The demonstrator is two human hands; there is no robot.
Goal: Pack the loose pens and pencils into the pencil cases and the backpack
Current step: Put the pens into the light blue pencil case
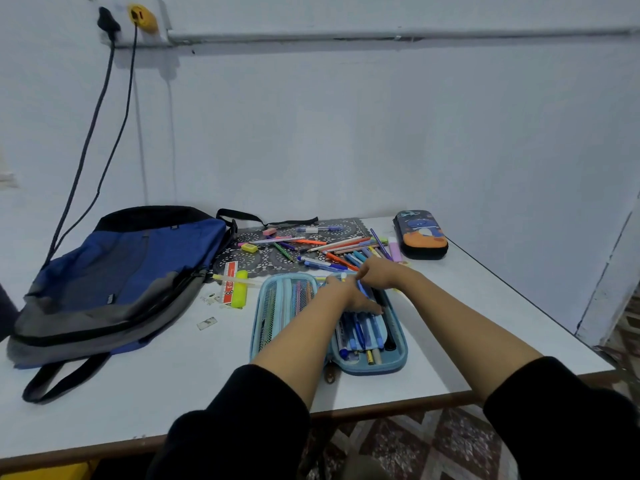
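A light blue pencil case [394, 363] lies open on the white table [173, 386], with several pens in its right half and pencils behind the mesh on the left. My left hand [349, 294] rests flat on the pens in the right half. My right hand [375, 273] is at the case's far edge and pinches a blue pen [363, 290]. Loose pens and pencils [332, 249] lie scattered on a dark lace mat [242, 258] behind the case. A blue and grey backpack [114, 282] lies flat on the left. A dark zipped pencil case [420, 233] sits at the back right.
A yellow highlighter [239, 289] and a red and white ruler [229, 284] lie left of the open case. A yellow sharpener [250, 248] and a pink eraser [269, 232] sit on the mat. Two cables [100, 133] hang from wall sockets above the backpack.
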